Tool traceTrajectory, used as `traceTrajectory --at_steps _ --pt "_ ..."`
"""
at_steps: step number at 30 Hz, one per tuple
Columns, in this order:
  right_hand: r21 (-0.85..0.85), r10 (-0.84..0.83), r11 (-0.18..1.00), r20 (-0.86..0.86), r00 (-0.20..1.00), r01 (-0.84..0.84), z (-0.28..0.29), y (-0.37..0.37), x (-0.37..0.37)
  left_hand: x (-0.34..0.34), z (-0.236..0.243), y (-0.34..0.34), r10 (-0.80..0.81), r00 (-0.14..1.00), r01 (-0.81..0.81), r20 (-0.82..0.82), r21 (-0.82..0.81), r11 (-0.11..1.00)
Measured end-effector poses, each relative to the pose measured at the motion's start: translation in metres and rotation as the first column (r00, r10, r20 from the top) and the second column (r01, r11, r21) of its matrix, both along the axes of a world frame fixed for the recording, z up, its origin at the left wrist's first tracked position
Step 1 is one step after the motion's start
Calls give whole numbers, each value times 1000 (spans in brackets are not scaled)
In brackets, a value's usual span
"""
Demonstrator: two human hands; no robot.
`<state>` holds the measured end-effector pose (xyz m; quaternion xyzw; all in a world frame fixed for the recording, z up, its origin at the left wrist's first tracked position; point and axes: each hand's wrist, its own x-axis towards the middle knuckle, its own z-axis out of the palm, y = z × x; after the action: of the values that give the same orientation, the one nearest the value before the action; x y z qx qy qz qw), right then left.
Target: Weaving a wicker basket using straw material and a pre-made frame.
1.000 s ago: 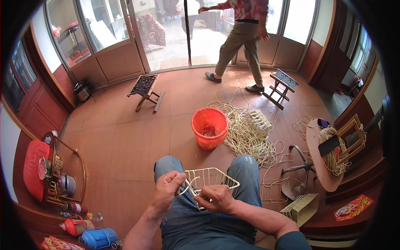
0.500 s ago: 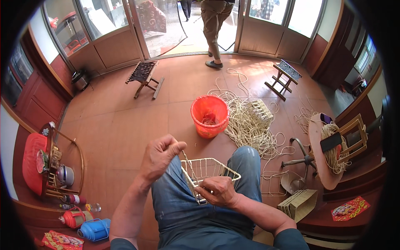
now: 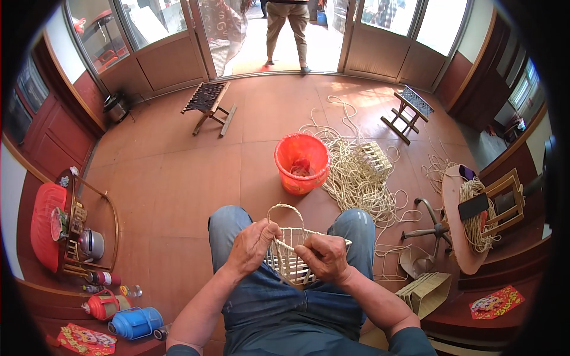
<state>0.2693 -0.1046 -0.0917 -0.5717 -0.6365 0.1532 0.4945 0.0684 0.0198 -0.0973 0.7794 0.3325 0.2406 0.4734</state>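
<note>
Left hand (image 3: 254,247) pinches, thumb to fingers, at the rim of a pale open-barred basket (image 3: 289,268); the right hand (image 3: 325,257) curls closed on it, just right. The basket sits between blue-jeaned knees (image 3: 354,228), a loop of cream twisted cord (image 3: 285,206) arching above. Rim-binding seems in hand; next, the loop likely needs drawing snug. Beyond stands a red plastic bucket (image 3: 303,186).

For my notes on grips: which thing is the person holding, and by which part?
The left hand and right hand hold the pale basket by its rim.
</note>
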Motion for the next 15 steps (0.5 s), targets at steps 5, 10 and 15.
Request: traceTrajectory --at_steps 5,10,15 --pt "42 -27 999 -83 996 31 12 8 10 8 -13 16 -2 996 14 -92 135 991" --pt "-52 -160 986 -567 808 159 11 16 30 30 -7 26 71 997 -80 43 260 962" --pt "-28 -118 991 -673 730 134 1 17 25 39 5 20 193 980 -192 50 497 846"
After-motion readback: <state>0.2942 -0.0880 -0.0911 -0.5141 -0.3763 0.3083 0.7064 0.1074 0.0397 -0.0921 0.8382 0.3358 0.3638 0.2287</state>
